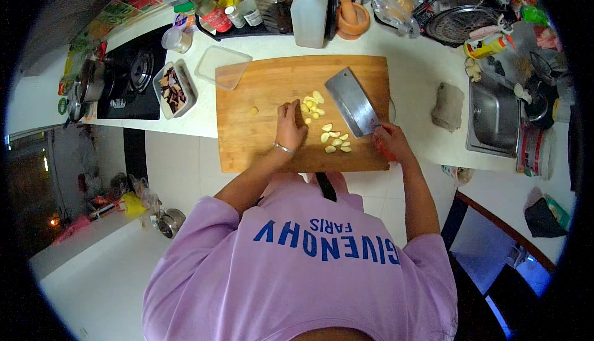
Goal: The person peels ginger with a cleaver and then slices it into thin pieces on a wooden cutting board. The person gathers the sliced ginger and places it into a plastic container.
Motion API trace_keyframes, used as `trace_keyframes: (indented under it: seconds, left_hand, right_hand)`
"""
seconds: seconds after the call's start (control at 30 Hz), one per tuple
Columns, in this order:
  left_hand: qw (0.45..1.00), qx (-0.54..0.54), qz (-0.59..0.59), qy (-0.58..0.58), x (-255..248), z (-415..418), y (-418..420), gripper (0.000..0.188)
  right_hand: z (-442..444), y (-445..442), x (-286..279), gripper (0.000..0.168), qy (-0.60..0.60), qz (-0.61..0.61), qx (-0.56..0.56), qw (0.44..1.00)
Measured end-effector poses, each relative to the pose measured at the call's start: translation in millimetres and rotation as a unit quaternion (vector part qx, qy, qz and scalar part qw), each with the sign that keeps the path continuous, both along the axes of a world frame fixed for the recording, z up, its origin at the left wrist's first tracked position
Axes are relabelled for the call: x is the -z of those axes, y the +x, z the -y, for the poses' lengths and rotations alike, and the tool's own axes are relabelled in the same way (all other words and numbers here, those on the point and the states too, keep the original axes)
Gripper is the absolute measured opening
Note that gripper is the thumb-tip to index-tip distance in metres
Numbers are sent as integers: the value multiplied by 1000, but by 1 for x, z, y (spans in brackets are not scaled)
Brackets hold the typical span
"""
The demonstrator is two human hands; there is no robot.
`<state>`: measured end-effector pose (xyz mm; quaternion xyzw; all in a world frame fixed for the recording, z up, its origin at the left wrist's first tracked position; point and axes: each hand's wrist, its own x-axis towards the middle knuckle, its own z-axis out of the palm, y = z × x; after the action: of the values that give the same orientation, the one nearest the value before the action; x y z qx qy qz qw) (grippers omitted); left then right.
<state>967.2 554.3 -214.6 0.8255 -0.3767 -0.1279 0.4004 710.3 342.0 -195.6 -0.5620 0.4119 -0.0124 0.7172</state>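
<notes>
My right hand (392,144) grips the red handle of a cleaver (351,103), whose broad steel blade lies flat over the right part of a wooden cutting board (241,141). Near the board's middle, my left hand (291,126) rests with bent fingers beside a small pile of ginger or garlic pieces (312,105); whether its fingertips hold a piece cannot be told. Several peeled garlic cloves (336,141) lie between my hands, nearer the front edge. One small round slice (254,110) sits apart on the left of the board.
A clear plastic lid (222,66) overlaps the board's back left corner. Left of it stands a container of dark chopped food (172,91), beside a black stove (134,95). Behind are a plastic jug (311,11) and a mortar with pestle (352,18). A cloth (448,107) lies near the sink (494,118).
</notes>
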Motion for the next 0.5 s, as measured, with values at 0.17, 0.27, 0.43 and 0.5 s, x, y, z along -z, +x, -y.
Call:
trace_keyframes:
  seconds: [0.17, 0.27, 0.43, 0.5]
  left_hand:
    - [997, -13, -78, 7, 5, 12, -5, 76]
    - [999, -6, -33, -18, 2, 32, -12, 74]
    - [991, -68, -113, -30, 4, 44, -12, 67]
    - [993, -63, -86, -41, 2, 51, -10, 67]
  right_hand:
    - [15, 24, -1, 26, 12, -8, -63, 998]
    - [28, 24, 20, 27, 14, -4, -171, 985]
    - [32, 47, -5, 28, 31, -26, -192, 981]
    - [35, 48, -9, 29, 26, -23, -182, 983]
